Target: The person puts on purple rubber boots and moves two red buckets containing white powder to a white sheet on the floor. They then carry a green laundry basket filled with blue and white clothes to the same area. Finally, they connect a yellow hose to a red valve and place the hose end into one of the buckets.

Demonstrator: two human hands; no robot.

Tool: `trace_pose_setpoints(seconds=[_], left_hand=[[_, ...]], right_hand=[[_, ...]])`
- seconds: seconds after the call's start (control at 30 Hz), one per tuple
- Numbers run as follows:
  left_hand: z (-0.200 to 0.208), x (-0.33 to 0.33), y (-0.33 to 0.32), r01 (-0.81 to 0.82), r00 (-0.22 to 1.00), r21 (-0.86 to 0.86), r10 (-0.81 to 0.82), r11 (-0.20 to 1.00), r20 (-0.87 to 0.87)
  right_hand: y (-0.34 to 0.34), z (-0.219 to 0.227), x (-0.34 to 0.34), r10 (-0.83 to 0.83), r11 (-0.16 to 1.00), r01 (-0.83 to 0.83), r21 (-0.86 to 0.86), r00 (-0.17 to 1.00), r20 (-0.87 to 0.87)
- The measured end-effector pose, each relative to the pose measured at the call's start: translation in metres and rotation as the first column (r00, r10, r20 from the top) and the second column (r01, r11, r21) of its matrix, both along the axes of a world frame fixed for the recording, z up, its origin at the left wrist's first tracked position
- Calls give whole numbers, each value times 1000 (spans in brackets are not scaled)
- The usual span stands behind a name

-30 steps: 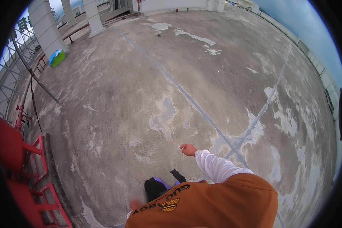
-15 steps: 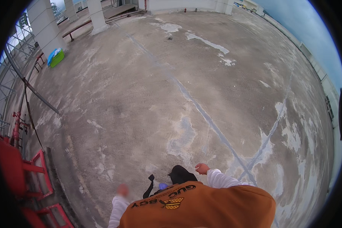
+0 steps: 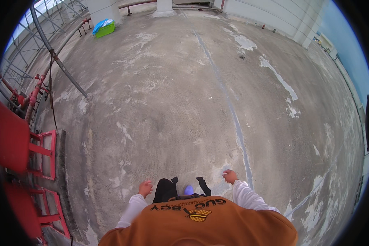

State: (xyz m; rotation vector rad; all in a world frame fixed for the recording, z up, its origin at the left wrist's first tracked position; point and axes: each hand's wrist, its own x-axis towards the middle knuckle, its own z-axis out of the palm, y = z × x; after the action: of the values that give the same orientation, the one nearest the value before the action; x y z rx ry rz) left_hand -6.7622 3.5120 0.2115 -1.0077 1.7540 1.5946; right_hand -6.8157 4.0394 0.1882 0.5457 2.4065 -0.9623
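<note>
See a flat black strap (image 3: 203,187), apparently fabric, near half past five, between the bare, curled right hand (image 3: 230,176) at five o'clock and the bare left hand (image 3: 145,188) at seven. Could snag right fingers, through hanging loose nearby. Points to eleven, along a long axis from eleven to five. Cannot tell right grip; see left fingers apart.

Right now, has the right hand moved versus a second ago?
Yes, forward: the right hand now overlaps, in view, the pale floor patch it was short of.
</note>
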Motion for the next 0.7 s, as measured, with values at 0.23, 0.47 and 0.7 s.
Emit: trace_pose_setpoints(seconds=[0.23,0.47,0.7], left_hand=[[-86,-22,-130,764,588,-457,-783,456,203],[-29,-290,-154,52,991,-243,-21,969,129],[21,-600,-143,33,936,-168,-89,985,-340]], right_hand=[[-165,115,-315,-111,824,-64,-563,956,-271],[-147,76,-375,99,949,-93,-302,995,4],[-93,33,-407,404,896,-443,35,844,353]])
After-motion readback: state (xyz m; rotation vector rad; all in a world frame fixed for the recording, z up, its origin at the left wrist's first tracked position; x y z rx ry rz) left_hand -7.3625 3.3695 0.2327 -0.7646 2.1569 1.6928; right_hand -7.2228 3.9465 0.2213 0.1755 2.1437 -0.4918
